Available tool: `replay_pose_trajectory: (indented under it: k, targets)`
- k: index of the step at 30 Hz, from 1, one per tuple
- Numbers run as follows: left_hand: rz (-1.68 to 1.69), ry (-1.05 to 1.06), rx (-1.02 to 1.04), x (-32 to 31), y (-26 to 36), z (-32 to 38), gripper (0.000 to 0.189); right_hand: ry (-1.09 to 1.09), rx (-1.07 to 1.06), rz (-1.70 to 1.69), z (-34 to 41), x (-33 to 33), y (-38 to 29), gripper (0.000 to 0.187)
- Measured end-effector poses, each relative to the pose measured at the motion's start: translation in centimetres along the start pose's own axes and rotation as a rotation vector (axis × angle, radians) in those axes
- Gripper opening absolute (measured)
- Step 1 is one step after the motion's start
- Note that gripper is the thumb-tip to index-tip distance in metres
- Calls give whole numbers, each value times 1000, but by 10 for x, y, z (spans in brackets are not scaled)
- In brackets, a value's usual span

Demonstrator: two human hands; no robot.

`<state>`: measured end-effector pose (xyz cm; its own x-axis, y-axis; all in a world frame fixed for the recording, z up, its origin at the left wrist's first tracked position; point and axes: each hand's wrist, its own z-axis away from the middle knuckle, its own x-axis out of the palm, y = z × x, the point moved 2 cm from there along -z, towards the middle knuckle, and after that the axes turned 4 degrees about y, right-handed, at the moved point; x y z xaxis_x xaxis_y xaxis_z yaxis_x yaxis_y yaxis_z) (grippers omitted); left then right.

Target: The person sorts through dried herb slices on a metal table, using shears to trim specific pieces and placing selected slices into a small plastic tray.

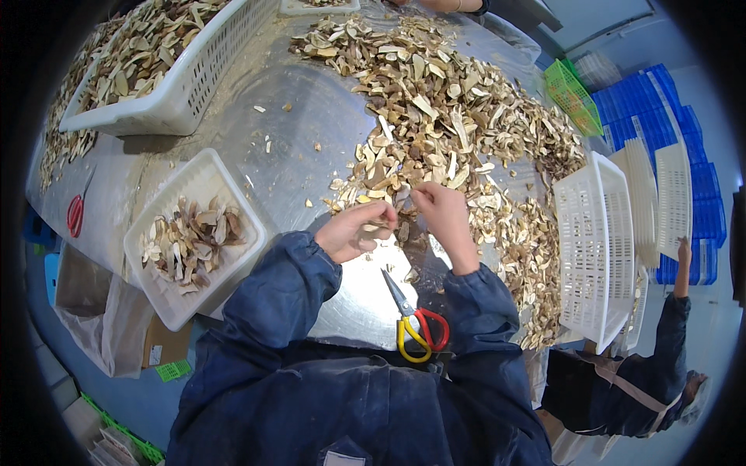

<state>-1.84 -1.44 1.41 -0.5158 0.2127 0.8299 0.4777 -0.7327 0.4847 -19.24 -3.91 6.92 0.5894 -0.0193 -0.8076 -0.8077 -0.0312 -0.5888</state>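
Note:
Both hands are over the near edge of a heap of dried mushroom slices (431,116) on a metal table (280,116). The fingers of my left hand (358,230) are curled around what look like a few slices, partly hidden by the fingers. My right hand (446,221) is beside it, thumb and forefinger drawn together next to a pale slice; whether they grip it is unclear. Below the hands, scissors (411,317) with one red and one yellow handle lie on the table, blades pointing away from me. To the left, a white plastic tray (233,294) contains sorted-looking slices.
A large white perforated crate (169,113) full of slices stands at upper left. Red-handled scissors (76,215) lie near the left edge. White baskets (588,250) stand at right, before blue crates (693,175). A person (629,390) reaches there; another person's arm (449,4) shows at the top.

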Motion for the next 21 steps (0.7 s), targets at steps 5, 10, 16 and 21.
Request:
replay_pose_trajectory:
  k: [5,10,16,21]
  targets:
    - [282,70,121,-9,13,-2,19,50,-45,350,-9,29,12,24]
    - [247,67,183,-16,8,-6,31,55,114,-26,-15,2,13,18]
    - [274,44,90,-9,2,-3,33,-173,121,-599,0,-10,-20,16]
    - [247,67,30,-7,1,-8,38,-21,142,-419,0,4,2,17]
